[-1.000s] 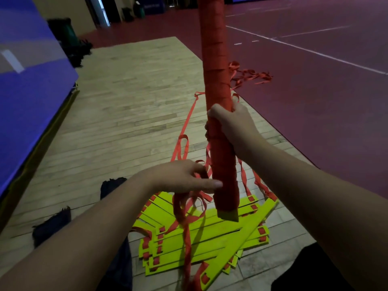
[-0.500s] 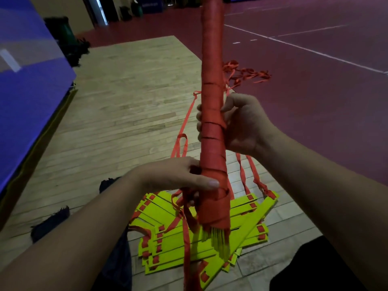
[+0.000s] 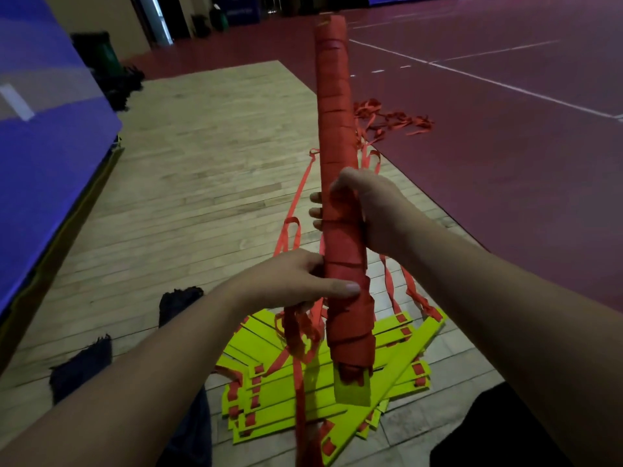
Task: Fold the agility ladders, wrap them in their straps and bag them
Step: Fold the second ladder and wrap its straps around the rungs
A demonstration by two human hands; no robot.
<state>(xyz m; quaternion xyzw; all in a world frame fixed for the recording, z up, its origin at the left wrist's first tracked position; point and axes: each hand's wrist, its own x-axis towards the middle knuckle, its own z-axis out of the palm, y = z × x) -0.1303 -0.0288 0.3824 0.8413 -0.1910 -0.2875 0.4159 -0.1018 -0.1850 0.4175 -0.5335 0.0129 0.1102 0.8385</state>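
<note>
A folded agility ladder bundle [image 3: 337, 123], wound in orange strap, stands upright in front of me with a yellow rung end poking out at the bottom. My right hand [image 3: 367, 210] grips the bundle at mid height, fingers curled round it. Lower down, my left hand [image 3: 300, 281] holds the bundle with the thumb across it, and loose orange strap [image 3: 296, 335] hangs from under its palm. A second ladder [image 3: 293, 399] of yellow rungs lies stacked on the floor beneath.
Tangled orange straps [image 3: 394, 121] trail over the wooden floor [image 3: 202, 170] onto the red court. Dark bags [image 3: 81, 365] lie at lower left. A blue mat [image 3: 43, 153] lines the left side.
The bundle has been lowered and turned, so its top end is now in view. My right hand has slid round it, and my left hand has closed in on its lower part.
</note>
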